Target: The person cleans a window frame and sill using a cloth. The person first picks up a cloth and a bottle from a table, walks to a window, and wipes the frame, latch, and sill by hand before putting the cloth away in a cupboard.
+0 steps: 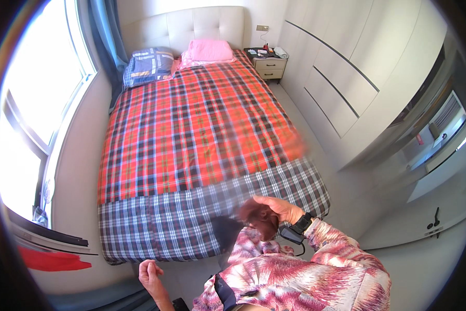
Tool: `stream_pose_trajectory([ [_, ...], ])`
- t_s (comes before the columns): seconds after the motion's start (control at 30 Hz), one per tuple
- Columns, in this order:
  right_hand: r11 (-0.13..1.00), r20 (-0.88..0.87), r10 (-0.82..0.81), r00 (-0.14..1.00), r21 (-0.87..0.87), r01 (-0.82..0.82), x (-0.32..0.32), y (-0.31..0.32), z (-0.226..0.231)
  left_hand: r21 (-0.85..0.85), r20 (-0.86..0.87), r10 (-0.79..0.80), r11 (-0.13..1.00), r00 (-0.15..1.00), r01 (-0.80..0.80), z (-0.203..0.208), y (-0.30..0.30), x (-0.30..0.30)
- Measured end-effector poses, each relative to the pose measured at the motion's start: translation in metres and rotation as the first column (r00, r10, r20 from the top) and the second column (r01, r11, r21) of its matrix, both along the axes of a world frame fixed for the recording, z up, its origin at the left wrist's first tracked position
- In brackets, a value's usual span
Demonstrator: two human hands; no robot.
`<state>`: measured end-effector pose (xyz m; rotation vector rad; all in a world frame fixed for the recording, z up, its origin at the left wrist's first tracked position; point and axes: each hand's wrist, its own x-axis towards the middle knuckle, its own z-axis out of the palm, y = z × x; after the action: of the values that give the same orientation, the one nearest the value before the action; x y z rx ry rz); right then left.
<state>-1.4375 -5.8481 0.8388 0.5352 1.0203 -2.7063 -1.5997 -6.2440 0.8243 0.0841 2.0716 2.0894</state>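
Observation:
My right hand (282, 207), in a pink-and-white patterned sleeve, is raised at the foot of the bed. Its fingers curve over a dark reddish-brown shape (264, 223), too blurred to name. A black band with a small dark device (292, 236) is strapped at that wrist. Lower left, near the bed's front edge, my left hand (151, 274) hangs in a loose fist with nothing showing in it. The bed (202, 129) carries a red plaid cover, with a black-and-white checked strip (155, 223) across its foot.
A blue-grey plaid pillow (150, 66) and a folded pink bundle (209, 51) lie by the headboard (191, 26). A nightstand (270, 67) stands beyond the bed. Pale cabinets (342, 67) line the right, a window (46, 72) the left, and a door handle (435, 220) shows lower right.

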Motion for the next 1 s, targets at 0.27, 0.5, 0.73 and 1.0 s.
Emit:
stream_pose_trajectory([
  [0.27, 0.975, 0.388, -0.094, 0.917, 0.222, 0.006, 0.119, 0.055, -0.04, -0.017, 0.011, -0.016, 1.0, 1.0, 0.017, -0.005, -0.009, 0.006],
  [0.5, 0.791, 0.711, -0.013, 0.703, 0.438, -0.428, 0.188, 0.131, 0.032, -0.049, 0.02, 0.003, 0.999, 1.0, -0.003, -0.017, -0.031, 0.018],
  [0.73, 0.783, 0.492, -0.191, 0.849, 0.599, -0.171, 0.109, 0.097, 0.137, -0.058, -0.02, 0.104, 0.993, 0.994, -0.105, -0.003, -0.056, 0.048],
  [1.0, 0.704, 0.349, 0.119, 0.93, 0.63, -0.327, 0.08, 0.068, 0.177, -0.08, -0.094, 0.196, 0.976, 0.976, -0.203, 0.003, -0.117, 0.095],
])
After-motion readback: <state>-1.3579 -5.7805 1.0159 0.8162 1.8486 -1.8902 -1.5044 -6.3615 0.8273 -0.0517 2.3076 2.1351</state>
